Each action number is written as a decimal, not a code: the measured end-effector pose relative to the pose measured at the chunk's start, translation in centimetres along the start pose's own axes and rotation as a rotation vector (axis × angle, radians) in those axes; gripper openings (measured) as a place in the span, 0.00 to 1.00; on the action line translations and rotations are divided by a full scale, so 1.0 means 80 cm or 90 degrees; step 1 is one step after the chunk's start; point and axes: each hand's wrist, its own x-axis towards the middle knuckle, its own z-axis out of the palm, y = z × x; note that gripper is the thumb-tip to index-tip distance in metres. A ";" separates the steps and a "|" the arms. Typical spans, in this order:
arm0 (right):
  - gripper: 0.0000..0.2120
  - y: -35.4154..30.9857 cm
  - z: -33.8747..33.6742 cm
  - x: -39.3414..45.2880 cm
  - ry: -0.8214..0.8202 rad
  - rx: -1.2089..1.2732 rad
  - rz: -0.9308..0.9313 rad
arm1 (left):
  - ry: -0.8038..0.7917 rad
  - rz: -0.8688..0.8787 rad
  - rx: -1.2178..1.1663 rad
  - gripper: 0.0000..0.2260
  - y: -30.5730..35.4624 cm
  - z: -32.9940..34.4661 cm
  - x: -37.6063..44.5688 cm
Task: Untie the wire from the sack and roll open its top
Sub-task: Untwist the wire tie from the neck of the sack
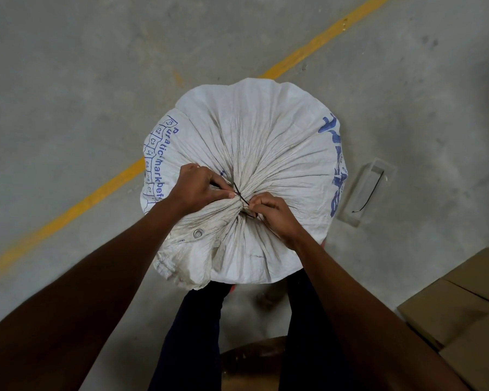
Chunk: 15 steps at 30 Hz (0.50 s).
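On the grey concrete floor, crossed by a yellow painted line, a full white woven sack with blue print is seen standing upright, directly in front of the person's dark-trousered legs. Its top is gathered into a tight bunch near the middle, bound by a dark wire. One end of the wire is pinched by the left hand at thumb and forefinger, the other end by the right hand. A clear plastic tray holding another wire is seen right of the sack; cardboard boxes lie at lower right.
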 end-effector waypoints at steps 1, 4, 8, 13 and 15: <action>0.12 0.002 -0.001 0.002 0.006 0.009 0.011 | -0.004 -0.002 0.000 0.19 0.001 0.000 0.001; 0.08 0.008 -0.001 0.005 0.028 0.049 0.053 | -0.009 -0.009 0.003 0.18 -0.001 0.000 0.002; 0.07 0.005 -0.005 -0.004 0.036 0.073 0.048 | -0.005 -0.017 -0.010 0.18 -0.006 0.000 0.003; 0.30 0.000 -0.013 0.003 -0.005 0.049 0.018 | -0.013 -0.020 -0.018 0.18 -0.007 -0.003 0.006; 0.36 -0.006 -0.019 0.007 -0.035 0.041 0.050 | -0.017 -0.023 -0.021 0.19 -0.008 -0.003 0.006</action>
